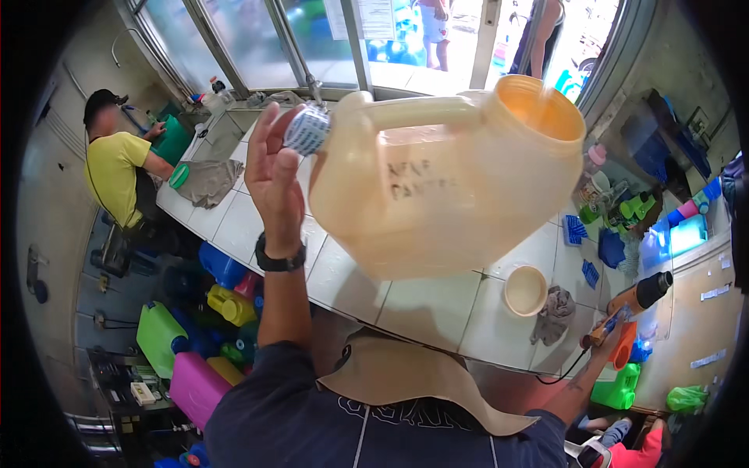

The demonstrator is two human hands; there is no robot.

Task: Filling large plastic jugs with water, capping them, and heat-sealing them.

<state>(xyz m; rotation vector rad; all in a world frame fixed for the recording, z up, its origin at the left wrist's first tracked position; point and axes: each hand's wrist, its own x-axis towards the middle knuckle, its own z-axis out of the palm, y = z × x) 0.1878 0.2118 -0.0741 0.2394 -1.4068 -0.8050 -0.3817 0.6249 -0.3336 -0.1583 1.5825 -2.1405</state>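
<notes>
Before me is a large translucent cream plastic jug point(427, 222) with a moulded handle, handwriting on its side and an uncapped wide mouth at the upper right. Whether its base touches the counter is hard to tell. At its left end is a small cap or spout wrapped in a blue-printed plastic seal point(308, 130). The fingers and thumb of my left hand point(274, 167) are around that seal. Off to the right, my right hand point(608, 332) grips an orange heat gun point(621, 303) by its handle, its black nozzle pointing away from the jug. A cord trails from it.
On the white tiled counter point(433, 310) are a round cream lid point(525, 291), a grey rag point(555, 316) and blue brushes point(574, 229). A co-worker point(117, 169) handles a green container point(174, 140) at left. Coloured jugs point(199, 386) crowd below the counter.
</notes>
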